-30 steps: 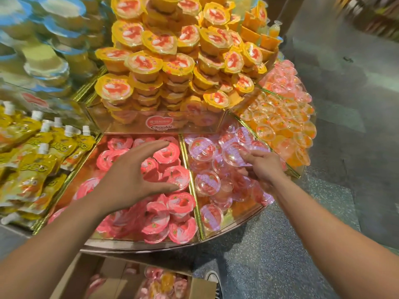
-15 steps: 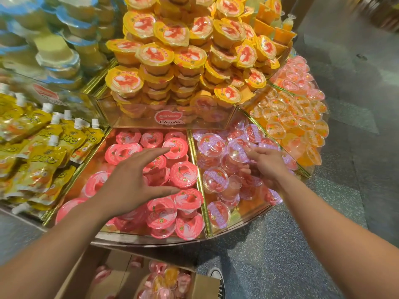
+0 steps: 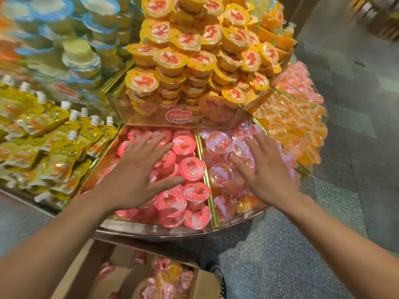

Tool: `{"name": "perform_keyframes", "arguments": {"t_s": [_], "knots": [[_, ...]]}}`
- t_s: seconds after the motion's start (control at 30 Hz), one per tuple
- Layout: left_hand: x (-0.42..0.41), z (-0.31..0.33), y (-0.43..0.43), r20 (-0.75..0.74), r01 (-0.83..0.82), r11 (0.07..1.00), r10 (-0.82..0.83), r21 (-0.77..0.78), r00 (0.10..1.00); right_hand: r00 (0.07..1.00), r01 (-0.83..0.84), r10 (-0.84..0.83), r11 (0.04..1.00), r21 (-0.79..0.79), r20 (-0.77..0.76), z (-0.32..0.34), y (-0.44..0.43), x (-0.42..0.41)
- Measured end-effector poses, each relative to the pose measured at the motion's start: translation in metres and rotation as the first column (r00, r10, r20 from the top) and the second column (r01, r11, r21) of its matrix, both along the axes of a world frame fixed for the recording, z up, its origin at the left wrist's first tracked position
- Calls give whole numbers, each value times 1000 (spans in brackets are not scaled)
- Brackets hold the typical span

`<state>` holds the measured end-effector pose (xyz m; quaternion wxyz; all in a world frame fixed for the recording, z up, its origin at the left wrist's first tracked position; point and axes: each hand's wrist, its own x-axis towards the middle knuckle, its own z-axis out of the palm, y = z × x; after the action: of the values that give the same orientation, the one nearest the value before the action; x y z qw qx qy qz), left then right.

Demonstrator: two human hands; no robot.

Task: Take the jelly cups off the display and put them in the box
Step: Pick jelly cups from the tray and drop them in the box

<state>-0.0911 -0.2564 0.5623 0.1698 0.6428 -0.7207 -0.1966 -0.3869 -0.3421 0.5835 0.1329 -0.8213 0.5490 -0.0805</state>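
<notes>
Red-lidded jelly cups [image 3: 191, 169] fill the left front compartment of the round display [image 3: 151, 228]. Clear cups with purple lids [image 3: 218, 140] fill the compartment to its right. My left hand [image 3: 138, 169] is spread flat over the red cups, fingers straight, thumb beside one cup. My right hand [image 3: 263, 167] lies open over the purple-lidded cups, fingers extended across them. Neither hand grips a cup. Below the display, a cardboard box [image 3: 90, 270] holds several jelly cups [image 3: 168, 279].
Yellow-lidded cups [image 3: 185, 61] are piled high on the upper tier. Orange cups [image 3: 295, 119] fill the right compartment, yellow spouted pouches [image 3: 62, 143] the left. Blue-lidded cups [image 3: 82, 52] stand at the back left. Speckled floor [image 3: 280, 255] lies to the right, a shoe [image 3: 218, 275] beside the box.
Both hands have reached further forward and lower over the cups. The right hand has opened from a curled pose to flat fingers. The view has drawn closer to the display.
</notes>
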Motion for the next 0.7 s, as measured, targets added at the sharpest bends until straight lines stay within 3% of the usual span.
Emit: {"name": "perform_keyframes", "arguments": {"t_s": [0.23,0.43,0.7], "knots": [[26,2,40,74,13,999,-10,-34,997,961,-232,242,969,88,-133,11,66,55],[73,-24,97,123,46,988,-28,-148,992,905,-420,424,904,79,-39,-19,122,101],[141,-95,189,96,-20,990,34,-142,995,792,-610,608,792,38,56,-101,184,162]]}}
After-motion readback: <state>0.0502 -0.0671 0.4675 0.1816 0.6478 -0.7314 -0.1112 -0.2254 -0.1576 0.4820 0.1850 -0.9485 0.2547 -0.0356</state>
